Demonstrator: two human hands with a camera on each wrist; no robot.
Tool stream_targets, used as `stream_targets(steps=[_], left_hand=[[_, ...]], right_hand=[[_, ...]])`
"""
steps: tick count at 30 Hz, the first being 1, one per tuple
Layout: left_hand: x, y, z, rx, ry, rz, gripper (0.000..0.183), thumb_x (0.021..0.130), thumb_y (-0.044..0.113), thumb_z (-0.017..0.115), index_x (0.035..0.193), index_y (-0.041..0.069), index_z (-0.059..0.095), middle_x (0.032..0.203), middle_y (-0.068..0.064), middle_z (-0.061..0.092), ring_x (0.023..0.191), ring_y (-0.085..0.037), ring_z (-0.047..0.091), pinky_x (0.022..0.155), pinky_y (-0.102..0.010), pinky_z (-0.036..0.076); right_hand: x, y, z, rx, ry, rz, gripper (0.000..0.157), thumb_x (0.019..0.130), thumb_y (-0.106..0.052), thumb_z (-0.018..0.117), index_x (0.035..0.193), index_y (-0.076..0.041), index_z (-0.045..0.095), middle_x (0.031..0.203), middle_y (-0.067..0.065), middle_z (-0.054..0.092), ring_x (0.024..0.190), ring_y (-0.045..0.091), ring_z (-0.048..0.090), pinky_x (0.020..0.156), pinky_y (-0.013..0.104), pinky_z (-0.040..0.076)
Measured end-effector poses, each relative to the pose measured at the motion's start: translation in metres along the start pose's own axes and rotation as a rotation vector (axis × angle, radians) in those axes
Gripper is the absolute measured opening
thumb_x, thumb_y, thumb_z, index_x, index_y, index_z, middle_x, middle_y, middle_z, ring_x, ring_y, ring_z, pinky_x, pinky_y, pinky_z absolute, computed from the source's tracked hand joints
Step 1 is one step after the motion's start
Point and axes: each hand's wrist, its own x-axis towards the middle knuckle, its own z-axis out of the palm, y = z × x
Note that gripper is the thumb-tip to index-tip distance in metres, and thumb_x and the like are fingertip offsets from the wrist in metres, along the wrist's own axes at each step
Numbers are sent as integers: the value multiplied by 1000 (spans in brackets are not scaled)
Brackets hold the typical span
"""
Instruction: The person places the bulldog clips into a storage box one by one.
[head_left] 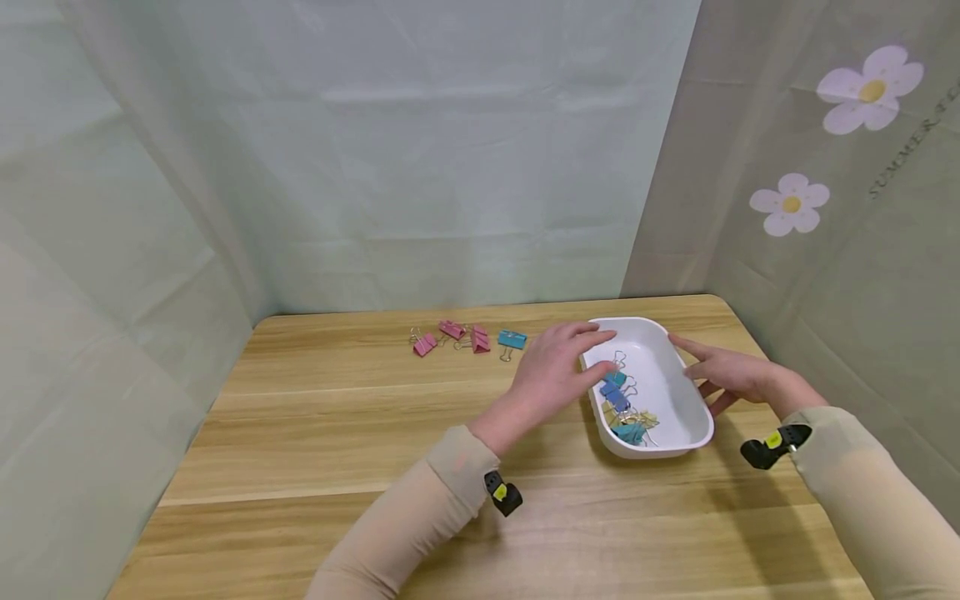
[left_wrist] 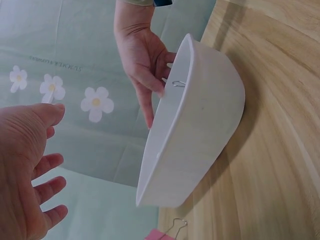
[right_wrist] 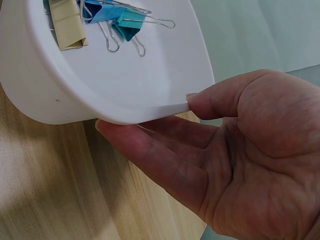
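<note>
A white plastic bin [head_left: 667, 400] with rounded corners sits on the wooden table. My right hand [head_left: 731, 375] pinches its right side wall, thumb over the rim and fingers outside, as the right wrist view shows. Over the left rim hovers my left hand [head_left: 555, 362], fingers spread and loosely bent, nothing in them. In the left wrist view this hand [left_wrist: 25, 170] stands apart from the bin wall [left_wrist: 200, 115]. Inside the bin, along its left side, lie several binder clips: a blue clip [head_left: 617, 395], a yellow clip [right_wrist: 69, 22] and a teal clip [right_wrist: 129, 25] among them.
Left of the bin, near the table's back edge, lie a teal binder clip [head_left: 512, 339] and several pink binder clips, such as one pink clip [head_left: 480, 340]. A pale cloth [head_left: 450, 167] hangs behind the table, and a flower-printed cloth [head_left: 840, 275] hangs at the right.
</note>
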Motion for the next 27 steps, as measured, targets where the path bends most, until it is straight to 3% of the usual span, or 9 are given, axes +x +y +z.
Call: stream_targets(steps=[14,22,27], left_hand=[[-4,-12,-15,-8,32,1,48,100,49,62,144,29,60,147,1,56,136,-21,50,111,-44,42],[-11,-27,-23,-40,68,-50,49,99,47,66,144,28,60,148,1,55,134,-21,50,110,-47,42],[-15,-33,-28,-70,89,-63,51,98,53,63,144,30,60,149,2,54,137,-23,48,111,-49,40]], right_hand=[[-2,0,0,-20,7,1,80,108,-21,48,164,-28,-9,163,33,6,119,43,60,81,50,60],[-2,0,0,-12,13,5,80,108,-20,48,164,-29,-9,163,33,7,118,42,60,82,50,60],[-2,1,0,-10,13,5,80,108,-20,48,164,-30,-9,163,33,7,118,42,61,82,50,60]])
